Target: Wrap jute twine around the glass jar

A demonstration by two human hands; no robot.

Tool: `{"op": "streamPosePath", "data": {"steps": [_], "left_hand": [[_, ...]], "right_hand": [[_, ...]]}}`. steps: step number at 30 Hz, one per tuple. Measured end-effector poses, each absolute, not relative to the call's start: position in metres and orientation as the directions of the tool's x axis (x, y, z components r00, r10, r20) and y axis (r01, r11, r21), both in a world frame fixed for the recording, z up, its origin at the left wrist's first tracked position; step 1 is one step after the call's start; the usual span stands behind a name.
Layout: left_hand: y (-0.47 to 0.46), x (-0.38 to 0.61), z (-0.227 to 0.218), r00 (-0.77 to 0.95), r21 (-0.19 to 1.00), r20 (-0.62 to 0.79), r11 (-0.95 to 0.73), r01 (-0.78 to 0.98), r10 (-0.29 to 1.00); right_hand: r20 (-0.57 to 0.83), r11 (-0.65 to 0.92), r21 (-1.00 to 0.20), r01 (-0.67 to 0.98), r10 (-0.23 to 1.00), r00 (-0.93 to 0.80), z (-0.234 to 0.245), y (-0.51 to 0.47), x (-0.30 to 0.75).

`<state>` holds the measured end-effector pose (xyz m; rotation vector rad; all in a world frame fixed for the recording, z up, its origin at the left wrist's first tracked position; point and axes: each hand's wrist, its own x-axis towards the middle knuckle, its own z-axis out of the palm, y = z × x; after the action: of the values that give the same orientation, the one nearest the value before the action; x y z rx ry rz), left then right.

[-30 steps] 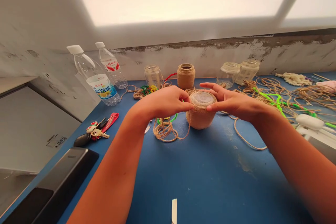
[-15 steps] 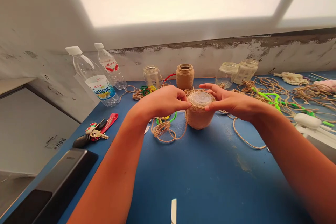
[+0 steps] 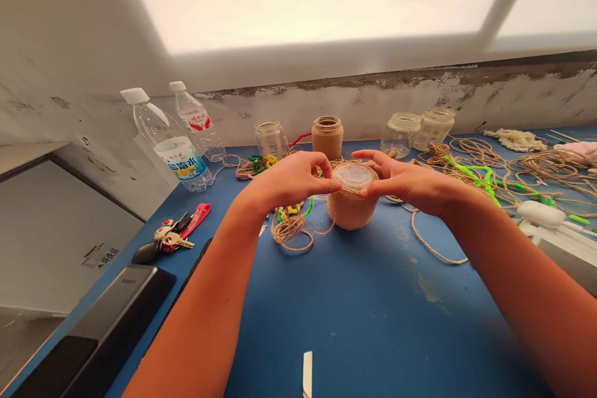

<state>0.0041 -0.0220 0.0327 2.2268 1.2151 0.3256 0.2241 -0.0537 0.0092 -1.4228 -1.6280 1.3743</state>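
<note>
A twine-wrapped jar (image 3: 353, 210) rests upside down on the blue table, its bare glass base facing up. Around the rim of that base lie coils of jute twine (image 3: 342, 168). My left hand (image 3: 296, 177) pinches the twine at the left edge of the base, thumb and bent index finger close together. From there a strand hangs down to a loose heap of twine (image 3: 293, 233) on the table. My right hand (image 3: 401, 183) grips the jar from the right, thumb at the front edge and fingers round the back.
Behind stand another twine-wrapped jar (image 3: 327, 137), a glass jar (image 3: 270, 138) and two more at right. Two plastic bottles (image 3: 184, 161) stand at left, above keys (image 3: 170, 237) and a black case (image 3: 107, 323). Tangled twine (image 3: 550, 168) and a white glue gun (image 3: 543, 217) lie at right.
Both hands keep nearly the same places on the jar and twine. The whole view has shifted slightly; nothing was let go.
</note>
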Motion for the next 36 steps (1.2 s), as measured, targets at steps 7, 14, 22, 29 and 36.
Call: {"op": "streamPosePath", "data": {"steps": [7, 14, 22, 29, 36], "left_hand": [[-0.021, 0.01, 0.027, 0.55, 0.603, -0.033, -0.422, 0.677, 0.835], [-0.019, 0.016, 0.017, 0.563, 0.596, 0.012, -0.458, 0.66, 0.826], [-0.02, 0.018, 0.018, 0.565, 0.577, 0.037, -0.479, 0.661, 0.824], [-0.017, 0.019, 0.018, 0.563, 0.53, 0.007, -0.481, 0.698, 0.826], [-0.021, 0.02, 0.022, 0.515, 0.508, -0.032, -0.43, 0.747, 0.857]], "right_hand": [[-0.198, -0.087, -0.924, 0.372, 0.942, -0.272, 0.008, -0.054, 0.226], [-0.183, -0.077, -0.934, 0.349, 0.942, -0.282, 0.008, -0.054, 0.227], [-0.19, -0.076, -0.927, 0.368, 0.939, -0.285, 0.008, -0.054, 0.228], [-0.188, -0.073, -0.928, 0.367, 0.938, -0.29, 0.007, -0.053, 0.228], [-0.196, -0.091, -0.939, 0.33, 0.934, -0.299, 0.007, -0.054, 0.227]]}}
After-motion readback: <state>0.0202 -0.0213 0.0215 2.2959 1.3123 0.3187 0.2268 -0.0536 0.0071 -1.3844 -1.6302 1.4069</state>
